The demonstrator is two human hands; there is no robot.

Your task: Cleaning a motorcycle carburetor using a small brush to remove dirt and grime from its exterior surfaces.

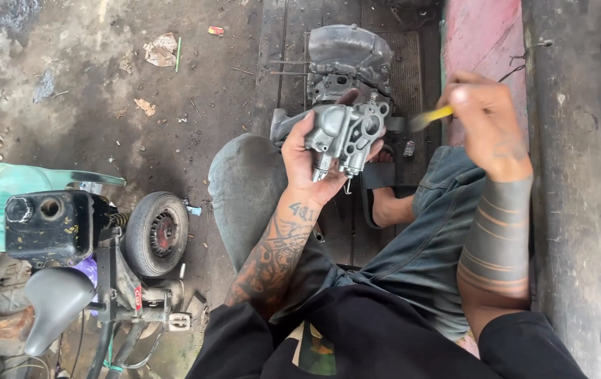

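Left hand point(305, 163) wrapped around grey metal carburetor point(346, 133), above the knees. Right hand point(486, 119) pinching yellow-handled brush point(432, 117) just beside it. Paper scraps point(161, 49) far left; open floor point(104, 105) there.

Flat, even daylight, moderately bright; shadows soft and faint; no hard glare, only dull sheen on the grey metal carburettor point(346, 133); right hand point(486, 123) and its yellow tool point(432, 117) motion-blurred; mild wide-angle bending at frame edges; rest fairly sharp.
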